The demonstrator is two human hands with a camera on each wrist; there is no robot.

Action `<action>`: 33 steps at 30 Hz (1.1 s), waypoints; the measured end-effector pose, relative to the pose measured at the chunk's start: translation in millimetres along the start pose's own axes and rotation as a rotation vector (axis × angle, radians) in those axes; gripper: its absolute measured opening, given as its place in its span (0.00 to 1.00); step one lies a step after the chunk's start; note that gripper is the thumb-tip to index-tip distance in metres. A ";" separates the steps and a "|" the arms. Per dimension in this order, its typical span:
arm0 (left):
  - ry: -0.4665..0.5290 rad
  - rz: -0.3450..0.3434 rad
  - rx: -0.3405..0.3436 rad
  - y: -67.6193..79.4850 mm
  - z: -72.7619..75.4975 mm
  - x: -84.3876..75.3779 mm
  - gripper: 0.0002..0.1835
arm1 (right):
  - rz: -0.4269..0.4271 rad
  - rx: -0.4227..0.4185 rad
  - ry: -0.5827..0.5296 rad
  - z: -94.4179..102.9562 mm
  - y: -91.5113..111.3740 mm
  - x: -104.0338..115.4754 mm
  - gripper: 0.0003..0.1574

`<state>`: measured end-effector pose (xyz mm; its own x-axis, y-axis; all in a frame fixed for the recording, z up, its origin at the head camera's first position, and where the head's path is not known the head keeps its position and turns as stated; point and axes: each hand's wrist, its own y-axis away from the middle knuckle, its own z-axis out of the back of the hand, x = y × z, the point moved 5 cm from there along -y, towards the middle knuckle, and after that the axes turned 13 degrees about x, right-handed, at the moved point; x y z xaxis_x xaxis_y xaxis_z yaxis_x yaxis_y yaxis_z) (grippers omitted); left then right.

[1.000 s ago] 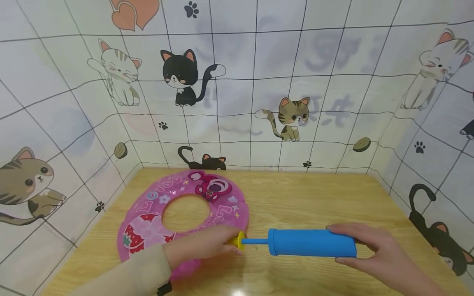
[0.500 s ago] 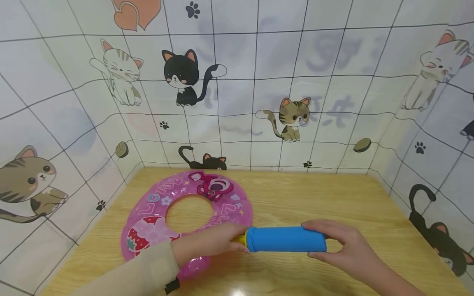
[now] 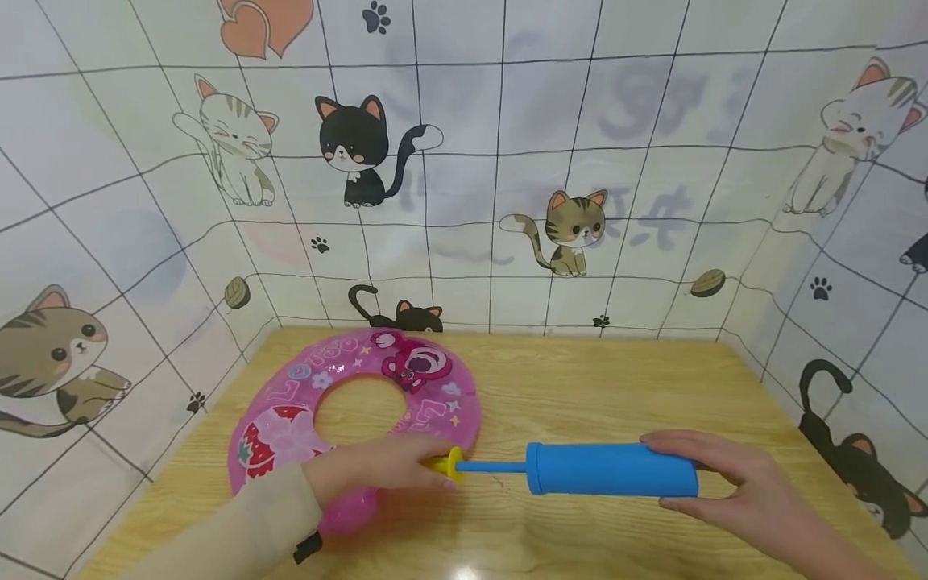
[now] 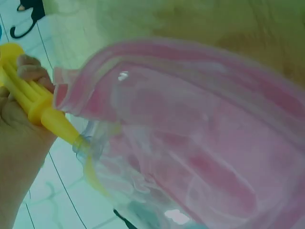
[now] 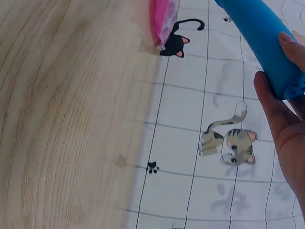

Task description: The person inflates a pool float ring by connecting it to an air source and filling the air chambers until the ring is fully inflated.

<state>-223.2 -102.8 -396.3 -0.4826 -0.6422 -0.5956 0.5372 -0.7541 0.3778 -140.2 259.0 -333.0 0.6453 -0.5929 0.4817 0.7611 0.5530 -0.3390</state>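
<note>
A blue hand pump (image 3: 612,470) lies level above the table, its thin rod drawn out to the left. My right hand (image 3: 747,491) grips the closed right end of its barrel between thumb and fingers. My left hand (image 3: 387,467) holds the yellow nozzle end (image 3: 448,465) at the rod's tip. In the left wrist view that yellow nozzle (image 4: 59,126) runs into the clear valve (image 4: 88,143) of a pink swim ring (image 4: 190,119). Partly plump, the printed swim ring (image 3: 435,403) sits behind and under my left forearm, which hides its near side.
The wooden table (image 3: 594,387) stretches right of the ring and behind the pump. White tile-patterned sheeting (image 3: 464,177) printed with cats walls in the back and both sides. A dark strap (image 3: 308,548) shows at my left wrist.
Half a second ago the barrel was pushed left against the yellow nozzle end. Now my right hand has pulled it back to the right, exposing the rod. The ring has shifted slightly left.
</note>
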 end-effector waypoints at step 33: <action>-0.045 -0.104 0.050 -8.8 5.5 -11.5 0.12 | -0.208 0.056 -0.340 -66.9 -40.0 14.1 0.32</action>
<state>-226.1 -89.6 -388.9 -0.5648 -0.5652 -0.6013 0.4482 -0.8219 0.3515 -157.1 189.3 -366.8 0.4126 -0.4731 0.7784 0.8623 0.4784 -0.1662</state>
